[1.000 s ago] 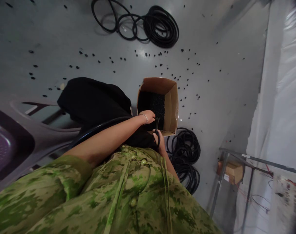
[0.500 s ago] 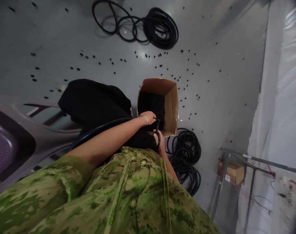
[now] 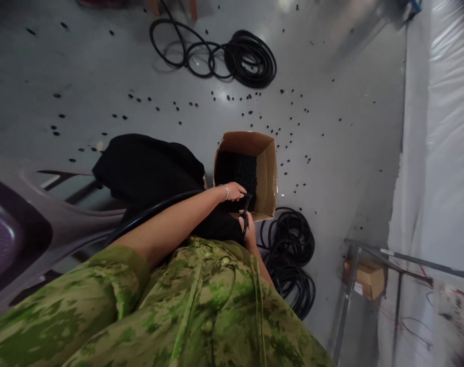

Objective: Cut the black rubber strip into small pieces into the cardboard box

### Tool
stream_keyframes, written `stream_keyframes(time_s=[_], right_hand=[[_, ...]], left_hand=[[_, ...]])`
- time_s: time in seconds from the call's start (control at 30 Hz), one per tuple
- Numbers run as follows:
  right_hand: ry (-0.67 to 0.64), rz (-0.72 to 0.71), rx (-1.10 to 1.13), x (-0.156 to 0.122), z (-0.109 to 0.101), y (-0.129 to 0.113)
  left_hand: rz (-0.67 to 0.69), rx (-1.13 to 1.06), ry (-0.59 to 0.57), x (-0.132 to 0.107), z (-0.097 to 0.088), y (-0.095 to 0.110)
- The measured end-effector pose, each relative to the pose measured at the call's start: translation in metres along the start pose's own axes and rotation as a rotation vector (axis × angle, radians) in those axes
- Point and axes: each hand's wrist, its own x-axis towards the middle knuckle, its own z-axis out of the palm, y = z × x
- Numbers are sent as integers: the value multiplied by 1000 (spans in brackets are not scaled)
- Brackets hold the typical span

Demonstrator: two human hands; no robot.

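Many small black pieces (image 3: 251, 109) lie scattered over the grey floor (image 3: 331, 153), and two coils of black hose rest on it: one far coil (image 3: 251, 58) and one near coil (image 3: 293, 255) beside our right side. Between them stands the open cardboard box (image 3: 268, 173), close to our knees, so cut pieces can fall inside, we judge. Our left hand (image 3: 235, 191) closes its grip on the black hose (image 3: 155, 209), holding its end over the box. Our right hand (image 3: 249, 232) is clamped on a dark tool (image 3: 246, 214), probably cutters, touching the hose end.
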Motion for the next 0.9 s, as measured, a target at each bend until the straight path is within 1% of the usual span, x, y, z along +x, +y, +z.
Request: stream_keyframes(time_s=[0.2,0.3,0.53,0.73,0.9], right_hand=[[3,18,-4,1,1,2],[12,9,-26,1,1,3],[37,-28,-79,2,3,8],[50,-2,-123,7,6,16],[62,-15,-149,10,9,24]], left_hand=[[18,-7,-5,0,0,-1],[32,6,11,-1,0,-1],[7,117,27,-3,0,1],[-19,175,26,-6,-3,5],[-27,264,40,-7,-4,7]])
